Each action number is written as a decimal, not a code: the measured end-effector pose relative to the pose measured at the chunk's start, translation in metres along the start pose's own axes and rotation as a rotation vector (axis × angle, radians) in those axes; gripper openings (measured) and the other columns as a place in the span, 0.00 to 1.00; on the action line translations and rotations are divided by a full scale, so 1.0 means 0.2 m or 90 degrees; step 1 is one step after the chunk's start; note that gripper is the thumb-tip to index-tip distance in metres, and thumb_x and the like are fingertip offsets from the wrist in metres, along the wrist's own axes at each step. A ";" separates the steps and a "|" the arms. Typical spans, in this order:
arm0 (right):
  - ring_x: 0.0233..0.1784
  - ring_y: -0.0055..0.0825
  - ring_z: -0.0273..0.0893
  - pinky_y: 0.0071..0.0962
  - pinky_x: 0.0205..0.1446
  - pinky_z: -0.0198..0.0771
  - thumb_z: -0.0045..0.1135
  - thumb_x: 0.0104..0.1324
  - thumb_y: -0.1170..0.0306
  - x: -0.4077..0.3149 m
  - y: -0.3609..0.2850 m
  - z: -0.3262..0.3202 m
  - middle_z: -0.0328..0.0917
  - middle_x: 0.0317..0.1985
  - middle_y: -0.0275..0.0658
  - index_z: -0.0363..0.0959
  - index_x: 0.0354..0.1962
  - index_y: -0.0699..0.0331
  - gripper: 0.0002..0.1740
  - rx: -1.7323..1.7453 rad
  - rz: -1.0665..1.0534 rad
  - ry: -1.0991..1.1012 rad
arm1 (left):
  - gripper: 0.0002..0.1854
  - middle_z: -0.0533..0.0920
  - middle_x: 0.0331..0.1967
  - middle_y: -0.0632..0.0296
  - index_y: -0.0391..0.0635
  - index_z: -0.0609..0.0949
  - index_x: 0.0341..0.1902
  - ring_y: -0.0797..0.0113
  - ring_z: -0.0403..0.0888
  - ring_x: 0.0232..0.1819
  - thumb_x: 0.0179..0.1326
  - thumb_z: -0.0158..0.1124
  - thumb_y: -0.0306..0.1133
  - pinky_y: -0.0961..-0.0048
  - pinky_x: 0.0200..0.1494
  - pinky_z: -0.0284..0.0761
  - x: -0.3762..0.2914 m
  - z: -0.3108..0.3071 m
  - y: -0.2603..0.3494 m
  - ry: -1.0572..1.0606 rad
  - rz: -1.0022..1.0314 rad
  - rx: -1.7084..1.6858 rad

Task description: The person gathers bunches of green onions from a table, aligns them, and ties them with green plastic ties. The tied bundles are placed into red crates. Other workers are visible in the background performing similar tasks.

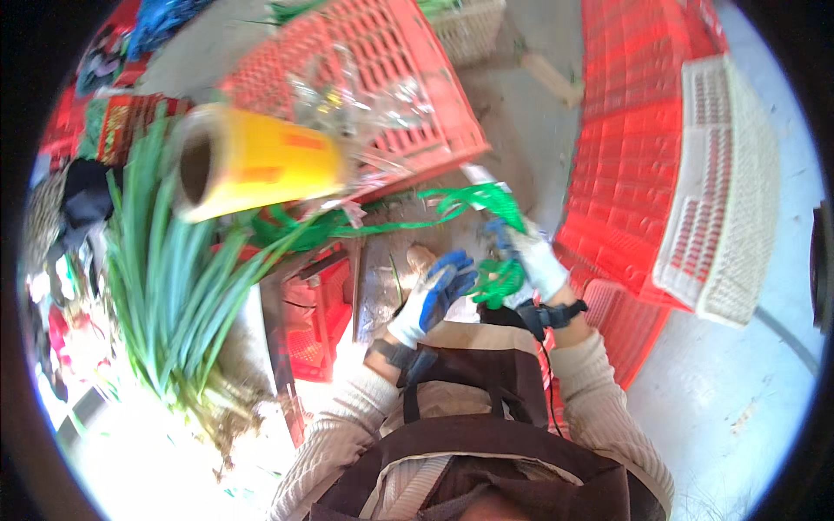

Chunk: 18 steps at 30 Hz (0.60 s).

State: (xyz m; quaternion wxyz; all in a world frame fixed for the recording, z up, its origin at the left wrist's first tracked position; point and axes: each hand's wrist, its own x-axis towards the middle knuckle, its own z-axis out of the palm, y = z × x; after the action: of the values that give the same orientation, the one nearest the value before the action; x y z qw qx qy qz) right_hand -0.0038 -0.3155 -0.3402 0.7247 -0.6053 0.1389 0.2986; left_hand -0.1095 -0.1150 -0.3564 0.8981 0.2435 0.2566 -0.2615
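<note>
My right hand, in a white and blue work glove, is shut on a loose length of green plastic tape. Some of the tape rises above the fingers, and a crumpled part hangs below them. From there a thin strand runs left towards a green tangle under a yellow roll of wrapping film. My left hand, gloved alike, is raised beside the crumpled tape with its palm turned partly up. Its fingers are extended, and nothing shows in them.
A large bunch of scallions or leeks lies at left, roots towards me. Ahead, a red plastic crate carries crumpled clear film. Stacked red crates and a white crate stand at right. Another red crate sits lower left.
</note>
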 end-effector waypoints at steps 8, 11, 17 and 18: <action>0.21 0.12 0.63 0.13 0.24 0.57 0.52 0.68 0.63 -0.29 -1.63 0.54 0.71 0.27 0.27 0.71 0.51 0.69 0.20 -0.108 -0.286 -0.036 | 0.28 0.79 0.48 0.50 0.37 0.69 0.61 0.57 0.78 0.47 0.59 0.64 0.35 0.67 0.53 0.72 -0.41 0.02 0.46 0.651 0.345 0.497; 0.20 0.11 0.61 0.14 0.24 0.56 0.50 0.69 0.65 -0.28 -1.90 0.78 0.70 0.26 0.27 0.71 0.50 0.70 0.19 -0.272 -0.384 -0.050 | 0.26 0.72 0.56 0.39 0.35 0.67 0.63 0.46 0.71 0.58 0.61 0.57 0.29 0.60 0.61 0.66 -0.38 -0.02 0.64 0.761 0.691 0.637; 0.23 0.13 0.65 0.15 0.26 0.62 0.49 0.69 0.66 0.13 -1.96 1.01 0.72 0.28 0.29 0.73 0.49 0.69 0.16 -0.222 -0.384 -0.251 | 0.28 0.70 0.57 0.31 0.34 0.71 0.59 0.34 0.68 0.59 0.61 0.56 0.42 0.50 0.66 0.58 -0.24 -0.07 0.78 0.852 0.477 0.785; 0.23 0.13 0.65 0.15 0.26 0.62 0.49 0.69 0.67 0.26 -1.91 1.01 0.72 0.27 0.29 0.74 0.48 0.68 0.15 -0.231 -0.345 -0.236 | 0.25 0.72 0.53 0.33 0.35 0.72 0.58 0.35 0.71 0.55 0.62 0.54 0.41 0.49 0.61 0.62 -0.20 -0.10 0.81 0.825 0.331 0.889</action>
State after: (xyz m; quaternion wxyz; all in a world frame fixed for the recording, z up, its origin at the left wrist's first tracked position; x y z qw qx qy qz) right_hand 0.2347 -0.1423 -0.0200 0.6713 -0.6742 -0.2154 0.2201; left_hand -0.0488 0.0311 -0.2979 0.2682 0.8637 0.4253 0.0352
